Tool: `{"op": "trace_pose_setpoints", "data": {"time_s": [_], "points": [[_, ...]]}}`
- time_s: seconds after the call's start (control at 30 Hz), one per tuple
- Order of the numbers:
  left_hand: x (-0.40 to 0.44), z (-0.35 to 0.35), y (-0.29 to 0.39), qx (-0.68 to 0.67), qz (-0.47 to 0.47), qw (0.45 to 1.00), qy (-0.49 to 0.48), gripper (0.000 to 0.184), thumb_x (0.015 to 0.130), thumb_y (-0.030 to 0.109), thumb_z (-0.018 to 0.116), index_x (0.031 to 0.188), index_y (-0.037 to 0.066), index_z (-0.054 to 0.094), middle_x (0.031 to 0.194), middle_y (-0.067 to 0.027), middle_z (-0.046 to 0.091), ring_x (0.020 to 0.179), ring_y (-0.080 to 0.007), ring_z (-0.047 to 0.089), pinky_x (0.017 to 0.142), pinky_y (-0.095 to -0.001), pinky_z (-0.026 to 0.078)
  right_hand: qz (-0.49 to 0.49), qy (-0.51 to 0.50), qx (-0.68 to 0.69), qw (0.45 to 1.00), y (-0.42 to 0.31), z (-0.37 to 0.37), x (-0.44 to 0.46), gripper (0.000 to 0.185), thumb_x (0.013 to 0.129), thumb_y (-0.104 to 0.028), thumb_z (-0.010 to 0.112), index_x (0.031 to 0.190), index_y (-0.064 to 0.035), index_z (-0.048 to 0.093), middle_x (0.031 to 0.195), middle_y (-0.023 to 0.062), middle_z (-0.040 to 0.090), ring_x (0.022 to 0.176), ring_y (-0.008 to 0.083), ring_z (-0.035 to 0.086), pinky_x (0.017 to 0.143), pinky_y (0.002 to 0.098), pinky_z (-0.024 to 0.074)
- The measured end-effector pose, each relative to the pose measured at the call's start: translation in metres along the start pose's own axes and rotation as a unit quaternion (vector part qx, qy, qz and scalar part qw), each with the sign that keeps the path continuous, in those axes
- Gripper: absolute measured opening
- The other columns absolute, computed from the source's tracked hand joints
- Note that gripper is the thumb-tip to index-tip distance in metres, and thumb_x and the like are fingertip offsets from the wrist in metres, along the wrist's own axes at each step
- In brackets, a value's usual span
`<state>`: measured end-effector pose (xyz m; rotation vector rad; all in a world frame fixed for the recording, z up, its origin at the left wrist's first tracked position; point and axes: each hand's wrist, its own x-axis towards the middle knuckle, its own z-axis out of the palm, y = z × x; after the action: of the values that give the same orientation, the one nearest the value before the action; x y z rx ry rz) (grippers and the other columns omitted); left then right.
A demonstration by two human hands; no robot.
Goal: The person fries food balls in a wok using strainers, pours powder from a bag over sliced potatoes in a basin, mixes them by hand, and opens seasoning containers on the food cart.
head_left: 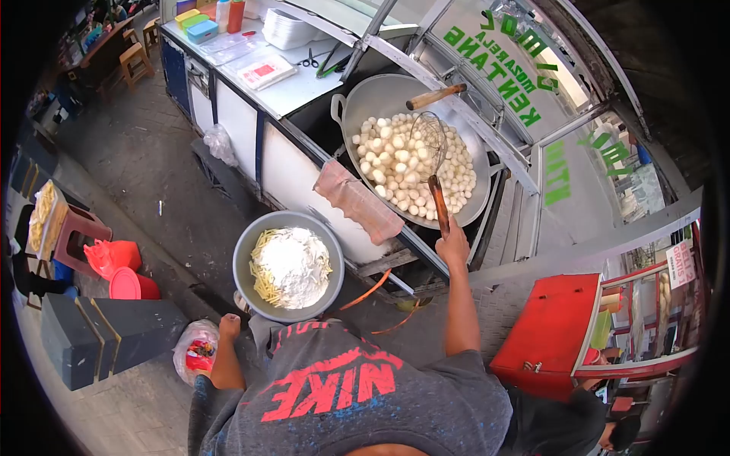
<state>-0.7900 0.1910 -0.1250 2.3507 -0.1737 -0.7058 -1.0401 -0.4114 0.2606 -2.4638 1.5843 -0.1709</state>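
My right hand [453, 245] is wrapped around the wooden handle [439, 204] of a wire skimmer. Its wire basket [430, 144] rests among many pale round balls [388, 156] in a big metal wok [354, 102]. Low on the left, my left hand [230, 325] hangs with its fingers curled, and nothing shows in it. Close to that hand stands a grey basin [242, 266] holding white powder [299, 262] over pale yellow sticks [268, 283]. A clear plastic bag [196, 338] with something red inside lies beside my left forearm.
A second wooden handle [436, 96] crosses the wok's far side. A brownish cloth [357, 201] drapes over the cart's edge. On the white counter [236, 64] are scissors [308, 58] and white foam boxes [287, 29]. A red box [544, 327] stands at right, near another person [559, 425].
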Motion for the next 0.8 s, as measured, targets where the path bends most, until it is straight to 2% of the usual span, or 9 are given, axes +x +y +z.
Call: {"op": "trace_pose_setpoints", "data": {"time_s": [0.13,0.27,0.4,0.47,0.5,0.57,0.63,0.7,0.8], "points": [[-0.018,-0.009,-0.007,-0.032,-0.082,0.996,-0.018,0.027,0.079,0.022,0.059,0.089,-0.001,0.069,0.079,-0.0175,0.069,0.074,-0.0278,0.068,0.069,-0.0383,0.053,0.050,0.033,-0.127,0.990,0.049,-0.023,0.046,0.070,0.077,-0.008,0.059,0.143,-0.0184,0.040,0.111,0.0188,0.059,0.100,0.0397,0.062,0.083,0.0499,0.0497],[-0.058,-0.031,0.009,-0.124,-0.174,0.977,-0.019,0.025,0.082,0.020,0.057,0.092,-0.001,0.067,0.062,-0.0125,0.062,0.045,-0.0211,0.058,0.041,-0.0326,0.044,0.050,0.001,-0.179,0.983,0.076,-0.047,0.081,0.070,0.076,-0.006,0.062,0.142,-0.0083,0.039,0.106,0.0229,0.062,0.096,0.0394,0.064,0.083,0.0477,0.0520],[-0.086,-0.028,-0.022,-0.099,-0.234,0.967,-0.019,0.025,0.083,0.020,0.058,0.097,0.000,0.065,0.068,-0.0118,0.062,0.049,-0.0216,0.058,0.042,-0.0336,0.046,0.044,-0.062,-0.119,0.990,0.077,0.009,0.105,0.061,0.075,-0.006,0.057,0.133,0.0043,0.042,0.112,0.0286,0.062,0.104,0.0429,0.061,0.089,0.0483,0.0485],[-0.104,-0.034,-0.022,-0.091,-0.302,0.947,-0.064,0.030,0.082,0.021,0.061,0.107,0.004,0.063,0.085,-0.0096,0.063,0.063,-0.0223,0.063,0.049,-0.0361,0.050,0.031,-0.044,-0.044,0.998,0.052,0.051,0.124,0.052,0.069,-0.004,0.062,0.119,0.0057,0.052,0.104,0.0285,0.064,0.103,0.0417,0.062,0.087,0.0446,0.0493],[-0.110,-0.040,-0.037,-0.030,-0.239,0.965,-0.100,0.031,0.082,0.021,0.061,0.108,0.004,0.063,0.087,-0.0102,0.063,0.064,-0.0227,0.064,0.049,-0.0371,0.050,0.128,-0.052,0.161,0.977,0.026,0.102,0.151,0.045,0.064,-0.006,0.067,0.106,0.0065,0.057,0.100,0.0224,0.065,0.098,0.0368,0.065,0.082,0.0406,0.0497],[-0.110,-0.035,-0.055,0.031,-0.160,0.978,-0.133,0.032,0.082,0.022,0.062,0.107,0.002,0.063,0.088,-0.0111,0.065,0.065,-0.0235,0.065,0.050,-0.0383,0.051,0.138,-0.055,0.325,0.934,-0.011,0.151,0.182,0.033,0.063,-0.004,0.066,0.094,0.0066,0.060,0.085,0.0164,0.065,0.075,0.0259,0.066,0.062,0.0363,0.0508],[-0.110,-0.032,-0.051,0.038,-0.139,0.982,-0.121,0.031,0.083,0.023,0.062,0.103,0.001,0.064,0.088,-0.0118,0.066,0.065,-0.0241,0.066,0.050,-0.0387,0.052,0.215,-0.122,0.510,0.824,-0.064,0.157,0.202,0.022,0.068,0.007,0.059,0.088,0.0046,0.052,0.062,0.0107,0.055,0.047,0.0215,0.054,0.042,0.0366,0.0417],[-0.099,-0.025,-0.044,-0.071,-0.224,0.971,-0.043,0.028,0.084,0.024,0.061,0.098,0.000,0.066,0.086,-0.0112,0.067,0.061,-0.0234,0.066,0.049,-0.0366,0.052,0.240,-0.169,0.645,0.705,-0.084,0.173,0.222,0.023,0.072,0.007,0.057,0.093,0.0014,0.049,0.062,0.0088,0.053,0.047,0.0187,0.052,0.041,0.0344,0.0431],[-0.085,-0.037,-0.011,-0.035,-0.127,0.991,0.015,0.026,0.086,0.020,0.057,0.096,-0.002,0.065,0.080,-0.0128,0.067,0.060,-0.0223,0.064,0.053,-0.0337,0.051,0.121,-0.169,0.641,0.739,-0.100,0.150,0.216,0.018,0.080,0.006,0.052,0.094,-0.0033,0.048,0.066,0.0078,0.053,0.049,0.0158,0.053,0.041,0.0296,0.0462]]}}
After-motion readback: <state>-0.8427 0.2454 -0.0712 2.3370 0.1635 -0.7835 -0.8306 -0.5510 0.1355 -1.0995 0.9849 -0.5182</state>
